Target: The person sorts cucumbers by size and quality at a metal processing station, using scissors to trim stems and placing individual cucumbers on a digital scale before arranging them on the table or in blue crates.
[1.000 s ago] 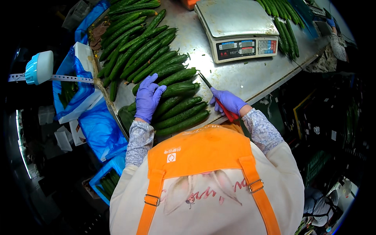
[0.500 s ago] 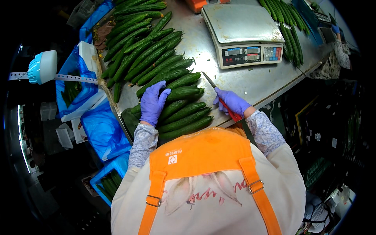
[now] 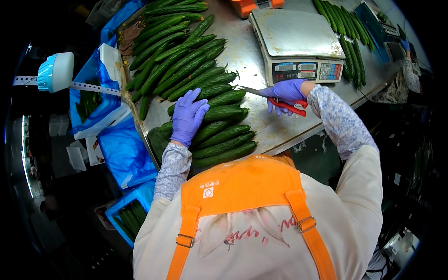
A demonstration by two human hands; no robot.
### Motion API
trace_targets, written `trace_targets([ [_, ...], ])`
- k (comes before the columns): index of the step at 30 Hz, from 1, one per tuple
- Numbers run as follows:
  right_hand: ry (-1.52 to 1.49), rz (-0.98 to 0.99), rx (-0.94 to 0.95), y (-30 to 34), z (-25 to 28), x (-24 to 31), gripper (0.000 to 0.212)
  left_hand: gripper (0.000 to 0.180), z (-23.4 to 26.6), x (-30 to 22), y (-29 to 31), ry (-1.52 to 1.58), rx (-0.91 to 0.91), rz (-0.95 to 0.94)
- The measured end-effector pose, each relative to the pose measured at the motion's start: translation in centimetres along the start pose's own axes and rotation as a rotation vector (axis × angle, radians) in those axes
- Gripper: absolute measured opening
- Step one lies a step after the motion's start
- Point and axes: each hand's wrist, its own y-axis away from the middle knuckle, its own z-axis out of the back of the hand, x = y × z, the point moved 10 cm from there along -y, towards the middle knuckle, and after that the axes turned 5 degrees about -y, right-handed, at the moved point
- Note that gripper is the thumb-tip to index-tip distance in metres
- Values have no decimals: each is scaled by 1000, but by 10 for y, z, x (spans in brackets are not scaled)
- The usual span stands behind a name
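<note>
Cucumbers (image 3: 221,115) on table (image 3: 268,128) lie left of right hand (image 3: 285,94), its fingers curled round red-handled scissors (image 3: 293,109), tips just beside their right ends, long axes roughly left-right; left hand (image 3: 188,116) nearer, touching them, fingers loosely spread.

Cucumber pile (image 3: 186,70) on the left of the table (image 3: 239,46)
Right of the pile stands a scale (image 3: 303,35), then more cucumbers (image 3: 353,60); left of the table, a lamp (image 3: 58,72).
</note>
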Motion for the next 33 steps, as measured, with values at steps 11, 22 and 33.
trace_targets([
  [11,-19,-43,8,-4,-9,14,69,24,0,3,-1,91,-46,-4],
  [22,-25,-34,-118,-8,-13,12,69,21,6,0,-2,86,-76,-16],
  [33,207,-144,-129,-3,7,9,67,25,13,-12,6,-11,-86,-29],
])
